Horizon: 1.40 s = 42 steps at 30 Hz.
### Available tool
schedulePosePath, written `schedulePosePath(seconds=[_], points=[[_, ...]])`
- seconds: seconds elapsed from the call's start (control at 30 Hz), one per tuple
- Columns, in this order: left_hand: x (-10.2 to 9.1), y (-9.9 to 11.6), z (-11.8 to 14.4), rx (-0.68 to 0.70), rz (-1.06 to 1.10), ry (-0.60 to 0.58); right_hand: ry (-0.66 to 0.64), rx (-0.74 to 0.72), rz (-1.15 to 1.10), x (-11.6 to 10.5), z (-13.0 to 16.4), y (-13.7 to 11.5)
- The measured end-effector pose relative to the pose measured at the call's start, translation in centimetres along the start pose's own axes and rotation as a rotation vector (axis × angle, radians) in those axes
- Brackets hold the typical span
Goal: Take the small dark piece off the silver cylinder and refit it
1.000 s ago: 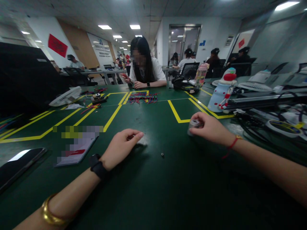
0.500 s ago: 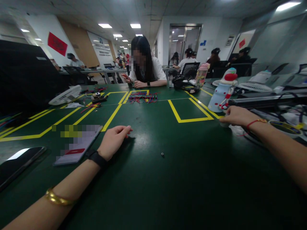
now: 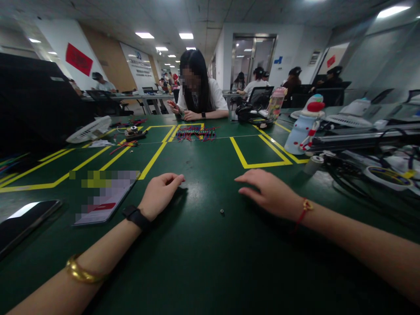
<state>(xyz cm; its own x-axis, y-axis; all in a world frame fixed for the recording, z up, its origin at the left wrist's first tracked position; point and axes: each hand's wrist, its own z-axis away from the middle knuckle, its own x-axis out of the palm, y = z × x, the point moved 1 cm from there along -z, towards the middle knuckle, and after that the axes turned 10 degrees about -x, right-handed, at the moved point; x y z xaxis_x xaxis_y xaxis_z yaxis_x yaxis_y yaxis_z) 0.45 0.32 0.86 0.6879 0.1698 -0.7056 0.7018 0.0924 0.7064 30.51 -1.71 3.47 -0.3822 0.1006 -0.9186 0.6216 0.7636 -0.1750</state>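
My left hand hovers over the green table with its fingers curled and thumb pressed to them; what the fingertips hold, if anything, is hidden. To the right, my right hand holds nothing, its thumb and forefinger apart and pointing left. Between and nearer than the two hands lies a small round metal piece with a dark centre. Beside my left wrist rests a phone with a lit screen. A small pale cylinder stands behind and right of my right hand.
A light blue bottle and tangled black cables are on the right. Another phone lies at left. Red and blue wires lie farther back, before a person seated opposite. Yellow tape marks the table.
My right hand has left the pale cylinder and moved left toward the middle, its fingers now apart. The left hand has shifted slightly to the right.
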Motion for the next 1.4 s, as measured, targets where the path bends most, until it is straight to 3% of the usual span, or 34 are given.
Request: schedulePosePath(seconds=[0.1,0.17,0.23,0.33,0.47,0.6,0.67,1.23,1.4], points=[[0.0,-0.1,0.0,0.011,0.001,-0.015,-0.056,-0.195,-0.109,2.9,-0.4,-3.9],[-0.1,-0.1,0.0,0.017,0.000,-0.020,-0.076,-0.243,-0.086,3.4,-0.3,-4.5],[-0.1,-0.1,0.0,0.016,-0.001,-0.019,-0.092,-0.191,-0.029,2.8,-0.2,-3.6],[-0.1,-0.2,0.0,0.018,-0.002,-0.014,-0.068,0.063,0.135,-0.2,0.1,0.0],[0.0,-0.2,0.0,0.020,-0.015,0.001,0.030,0.402,0.320,-6.1,2.0,7.1],[0.1,-0.3,-0.1,0.027,-0.020,0.001,-0.145,0.824,0.452,-10.5,5.2,13.4],[0.2,-0.3,-0.2,0.034,-0.017,-0.005,-0.245,0.913,0.413,-11.5,6.2,15.0],[0.1,-0.5,-0.4,0.033,-0.021,-0.012,-0.335,0.953,0.378,-11.8,7.1,16.6],[0.2,-0.7,-0.5,0.032,-0.022,-0.010,-0.291,0.948,0.376,-11.9,7.3,17.0]])
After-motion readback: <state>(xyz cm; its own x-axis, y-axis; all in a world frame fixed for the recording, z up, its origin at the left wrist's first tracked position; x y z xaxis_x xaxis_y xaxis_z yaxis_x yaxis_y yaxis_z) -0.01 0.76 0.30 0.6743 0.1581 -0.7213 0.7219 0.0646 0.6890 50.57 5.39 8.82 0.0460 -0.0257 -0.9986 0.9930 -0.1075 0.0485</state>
